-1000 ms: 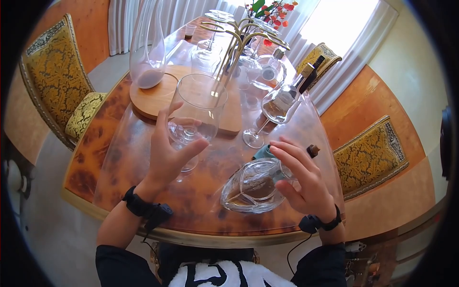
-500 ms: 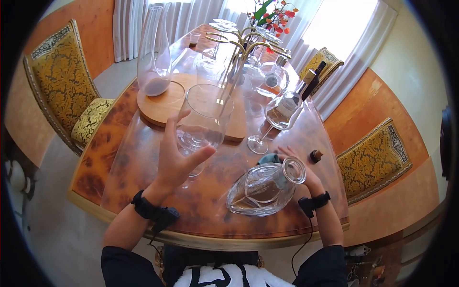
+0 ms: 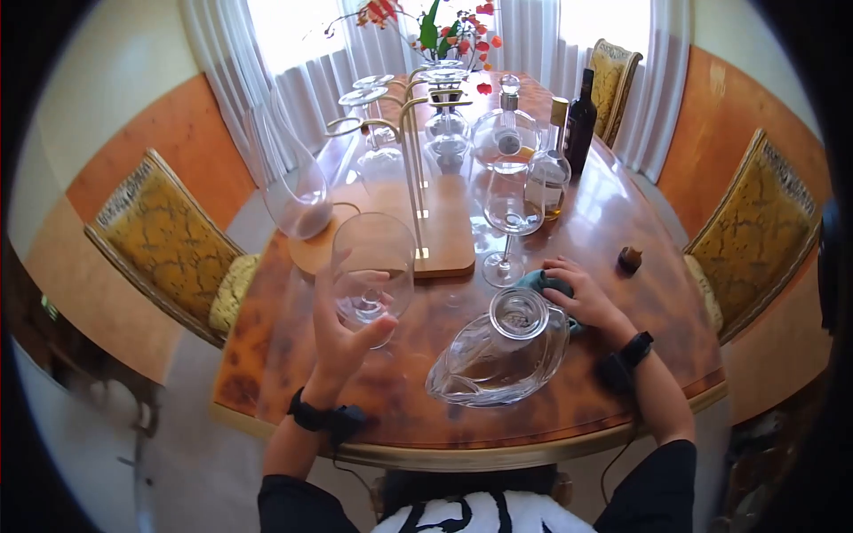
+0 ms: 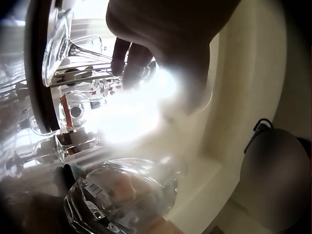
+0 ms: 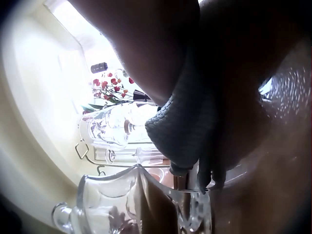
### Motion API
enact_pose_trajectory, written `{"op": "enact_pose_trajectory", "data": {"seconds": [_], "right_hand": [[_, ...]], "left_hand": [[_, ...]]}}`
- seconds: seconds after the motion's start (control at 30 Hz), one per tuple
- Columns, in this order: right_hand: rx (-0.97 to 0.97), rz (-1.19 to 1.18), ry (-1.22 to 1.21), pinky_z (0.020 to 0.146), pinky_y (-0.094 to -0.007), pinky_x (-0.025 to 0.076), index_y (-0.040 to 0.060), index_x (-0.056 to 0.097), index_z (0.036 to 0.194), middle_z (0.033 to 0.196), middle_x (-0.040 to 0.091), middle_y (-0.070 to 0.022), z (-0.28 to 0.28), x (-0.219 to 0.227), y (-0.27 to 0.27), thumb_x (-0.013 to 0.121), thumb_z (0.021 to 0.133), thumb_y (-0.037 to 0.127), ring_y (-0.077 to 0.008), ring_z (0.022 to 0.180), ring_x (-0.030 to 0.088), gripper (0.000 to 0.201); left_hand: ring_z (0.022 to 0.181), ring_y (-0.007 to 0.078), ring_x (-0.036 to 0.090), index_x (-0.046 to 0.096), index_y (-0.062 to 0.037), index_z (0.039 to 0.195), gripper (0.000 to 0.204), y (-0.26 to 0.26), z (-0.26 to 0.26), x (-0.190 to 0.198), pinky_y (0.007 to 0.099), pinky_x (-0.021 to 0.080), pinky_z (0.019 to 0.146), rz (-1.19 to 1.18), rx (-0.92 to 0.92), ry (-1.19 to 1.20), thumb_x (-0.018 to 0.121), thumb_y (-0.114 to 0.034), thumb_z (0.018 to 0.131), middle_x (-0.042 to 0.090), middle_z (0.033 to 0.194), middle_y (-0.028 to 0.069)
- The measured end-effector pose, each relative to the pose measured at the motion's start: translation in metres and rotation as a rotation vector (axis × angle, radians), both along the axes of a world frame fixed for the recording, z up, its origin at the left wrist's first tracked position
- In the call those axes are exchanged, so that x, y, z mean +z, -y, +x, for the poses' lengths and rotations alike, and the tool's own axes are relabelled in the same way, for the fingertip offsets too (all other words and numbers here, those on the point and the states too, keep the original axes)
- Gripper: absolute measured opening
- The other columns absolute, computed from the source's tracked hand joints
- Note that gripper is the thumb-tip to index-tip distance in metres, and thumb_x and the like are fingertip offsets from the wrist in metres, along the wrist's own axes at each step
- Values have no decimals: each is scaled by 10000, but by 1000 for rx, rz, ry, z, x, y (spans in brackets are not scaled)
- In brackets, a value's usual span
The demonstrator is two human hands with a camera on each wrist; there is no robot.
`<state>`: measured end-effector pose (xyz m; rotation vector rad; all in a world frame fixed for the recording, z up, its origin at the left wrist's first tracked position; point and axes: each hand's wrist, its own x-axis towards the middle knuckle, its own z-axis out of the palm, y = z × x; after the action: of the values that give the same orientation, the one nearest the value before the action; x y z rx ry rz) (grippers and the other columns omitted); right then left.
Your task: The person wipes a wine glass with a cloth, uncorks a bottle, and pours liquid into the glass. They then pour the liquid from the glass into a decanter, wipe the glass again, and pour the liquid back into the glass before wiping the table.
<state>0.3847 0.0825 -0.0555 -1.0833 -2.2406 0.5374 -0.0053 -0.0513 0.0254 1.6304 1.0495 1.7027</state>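
Note:
My left hand [image 3: 342,342] holds a large, clear wine glass [image 3: 373,244] upright by the lower bowl, thumb on one side and fingers on the other. A little to the right, my right hand [image 3: 591,300] grips a crumpled teal cloth [image 3: 536,281] close to the tabletop. That cloth [image 5: 183,117] hangs from the fingers as a textured dark fold in the right wrist view. Between the hands, a cut-glass decanter [image 3: 498,360] stands uncapped, its round mouth partly overlapping the cloth. Its faceted body [image 4: 126,190] also shows low in the left wrist view.
Behind the hands, a wooden board [image 3: 449,240] carries a brass rack [image 3: 409,151] of hanging glasses. A tall decanter [image 3: 306,191] stands left. Another wine glass [image 3: 514,209], a gold-capped bottle [image 3: 553,173], a dark bottle [image 3: 582,124] and a brown stopper [image 3: 629,259] stand right.
The right hand has gone from over the decanter's neck down to the teal cloth behind it and now grips it. The left hand still holds its glass. The head view has turned.

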Motion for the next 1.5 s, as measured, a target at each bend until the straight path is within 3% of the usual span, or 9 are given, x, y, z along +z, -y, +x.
{"op": "enact_pose_trajectory", "data": {"seconds": [0.2, 0.27, 0.4, 0.57, 0.67, 0.9, 1.07, 1.27, 1.5], "right_hand": [[6, 53, -80, 1131, -439, 387, 35, 677, 1206, 1344, 590, -204, 4, -6, -1, 735, 901, 248, -376, 1323, 499, 376], [2, 49, -96, 1128, -436, 391, 38, 679, 1204, 1339, 591, -209, 4, -7, 0, 734, 900, 251, -377, 1316, 503, 375], [8, 46, -124, 1116, -438, 401, 48, 686, 1185, 1341, 588, -213, 4, -9, 1, 728, 903, 273, -382, 1301, 512, 362], [5, 24, -110, 1121, -423, 393, 23, 678, 1190, 1345, 581, -196, 4, -8, 2, 724, 904, 239, -358, 1302, 508, 361], [-4, 38, -98, 1127, -421, 387, 25, 679, 1190, 1350, 581, -190, 4, -8, 3, 723, 905, 247, -355, 1310, 501, 364], [-10, 17, -108, 1122, -438, 388, 57, 685, 1186, 1367, 572, -202, 5, -16, 0, 703, 921, 325, -383, 1316, 489, 377], [-14, -5, -108, 1126, -437, 386, 55, 683, 1194, 1377, 564, -198, 5, -16, 1, 696, 927, 332, -382, 1327, 477, 385], [-10, 13, -87, 1128, -436, 386, 53, 681, 1201, 1377, 562, -200, 4, -18, -1, 685, 932, 341, -379, 1328, 477, 393], [-19, 17, -82, 1124, -436, 389, 52, 681, 1199, 1371, 566, -202, 5, -15, 2, 684, 931, 335, -379, 1321, 482, 390]], "left_hand": [[947, 174, 662, 335, 21, 1490, 1084, 17, 11, 45, 305, 532, 847, 135, -7, -348, 951, -344, 677, 670, 1154, 134], [962, 190, 668, 345, 28, 1489, 1104, 22, 12, 63, 328, 537, 849, 216, 101, -664, 964, -338, 652, 674, 1152, 151], [1028, 216, 647, 297, -3, 1531, 1177, 22, 14, 92, 337, 516, 908, 284, 167, -901, 965, -374, 635, 657, 1208, 151], [943, 311, 674, 407, 42, 1466, 1050, 18, 24, 126, 418, 531, 864, 506, 229, -1171, 922, -418, 676, 690, 1136, 164], [934, 317, 670, 453, 55, 1436, 984, 18, 36, 144, 434, 514, 858, 658, 282, -1314, 874, -472, 720, 691, 1116, 168], [927, 300, 666, 549, 58, 1340, 779, 18, 58, 168, 431, 500, 841, 816, 319, -1505, 777, -488, 833, 692, 1100, 164], [1000, 277, 659, 610, -28, 1274, 527, 19, 63, 176, 463, 483, 931, 947, 334, -1651, 730, -382, 902, 667, 1204, 142], [1090, 270, 656, 638, -113, 1192, 350, 19, 67, 179, 496, 453, 1027, 1043, 383, -1687, 727, -301, 910, 660, 1237, 130], [1130, 265, 658, 624, -188, 1185, 315, 17, 68, 182, 506, 424, 1090, 1080, 389, -1680, 749, -235, 900, 671, 1229, 122]]}}
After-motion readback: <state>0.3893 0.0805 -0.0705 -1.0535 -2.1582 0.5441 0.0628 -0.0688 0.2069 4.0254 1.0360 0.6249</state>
